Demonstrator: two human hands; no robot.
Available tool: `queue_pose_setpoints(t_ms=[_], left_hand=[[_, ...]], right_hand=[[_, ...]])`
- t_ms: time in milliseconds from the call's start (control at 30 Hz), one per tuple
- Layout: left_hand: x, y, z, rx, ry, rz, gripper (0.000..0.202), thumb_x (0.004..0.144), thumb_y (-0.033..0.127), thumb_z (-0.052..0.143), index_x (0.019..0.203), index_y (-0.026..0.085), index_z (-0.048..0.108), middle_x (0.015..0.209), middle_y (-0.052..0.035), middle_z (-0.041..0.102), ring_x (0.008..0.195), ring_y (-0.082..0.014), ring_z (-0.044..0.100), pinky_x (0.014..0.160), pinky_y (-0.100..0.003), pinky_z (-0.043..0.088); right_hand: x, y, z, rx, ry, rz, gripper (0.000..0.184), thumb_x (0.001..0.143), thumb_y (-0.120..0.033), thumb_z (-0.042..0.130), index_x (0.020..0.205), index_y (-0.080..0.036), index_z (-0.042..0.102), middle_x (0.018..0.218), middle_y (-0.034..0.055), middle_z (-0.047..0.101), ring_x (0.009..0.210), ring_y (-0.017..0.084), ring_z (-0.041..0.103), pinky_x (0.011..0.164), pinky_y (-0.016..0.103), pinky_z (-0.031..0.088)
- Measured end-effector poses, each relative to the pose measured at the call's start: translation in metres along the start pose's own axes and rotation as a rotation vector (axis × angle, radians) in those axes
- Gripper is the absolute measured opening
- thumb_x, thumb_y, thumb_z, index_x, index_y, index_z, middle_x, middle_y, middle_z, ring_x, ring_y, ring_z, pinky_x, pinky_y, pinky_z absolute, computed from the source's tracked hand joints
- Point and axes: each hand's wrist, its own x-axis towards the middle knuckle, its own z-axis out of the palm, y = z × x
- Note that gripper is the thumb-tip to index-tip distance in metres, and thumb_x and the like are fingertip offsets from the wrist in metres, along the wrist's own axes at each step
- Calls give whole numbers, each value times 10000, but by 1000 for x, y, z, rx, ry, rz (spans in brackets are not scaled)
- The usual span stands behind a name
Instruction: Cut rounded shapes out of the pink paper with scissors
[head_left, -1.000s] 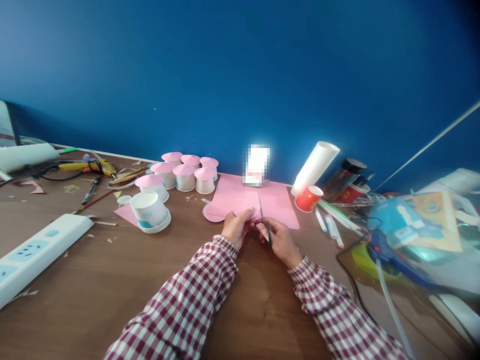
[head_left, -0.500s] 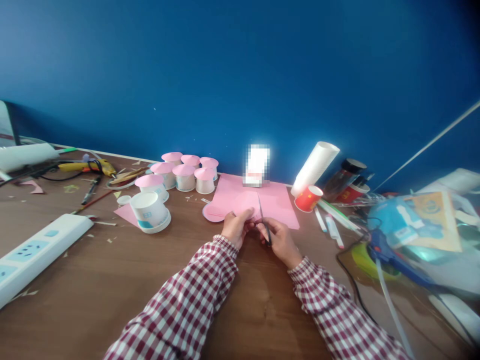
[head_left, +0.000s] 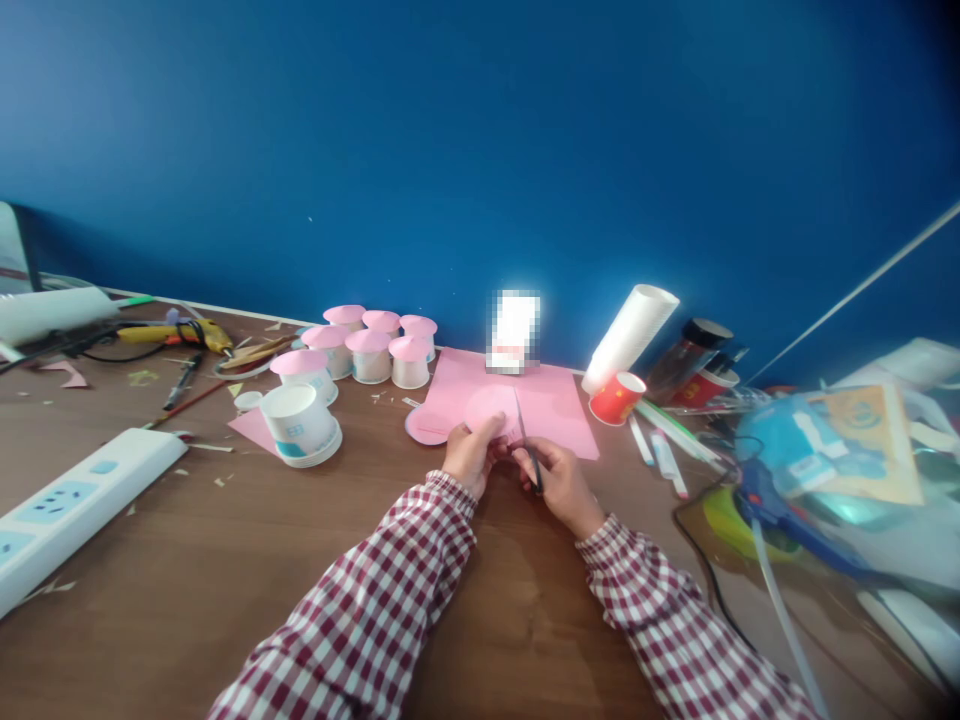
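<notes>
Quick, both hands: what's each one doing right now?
Left hand: closed, pinching a round piece of pink paper.
Right hand: closed, holding scissors by the dark handles, blades pointing away from the person.

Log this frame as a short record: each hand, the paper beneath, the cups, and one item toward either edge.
Left hand: holds a pink paper piece
Right hand: holds scissors, tips pointing toward the wall
Beneath: pink sheet on the table
Cups: seven pink-topped cups; red cup tilted
Left edge: power strip
Right edge: blue glue gun
</notes>
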Motion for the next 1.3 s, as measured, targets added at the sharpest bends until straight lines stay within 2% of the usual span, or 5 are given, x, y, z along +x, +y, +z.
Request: queue_pose_setpoints(t_ms=[267,767,1300], left_hand=[[1,0,0,34,-24,-9,223,602,172,745,712,80,575,558,5,547,445,-64,506,394,-162,407],[-1,1,1,50,-17,-18,165,641,140,699,724,76,571,550,0,538,448,-68,496,388,-163,396],[0,1,1,24,-15,-21,192,619,137,725,728,74,580,558,-4,545,445,-66,493,387,-165,401]], right_hand=[[1,2,0,-5,9,-23,300,826,-423,577,918,-143,638,562,-22,531,501,112,509,477,219,420],[1,2,-1,-19,10,-22,300,841,-417,561,913,-136,638,558,-21,516,500,117,500,475,225,404],[0,0,-1,-18,15,-15,286,834,-398,571,911,-131,641,558,-20,518,489,110,500,465,215,411]])
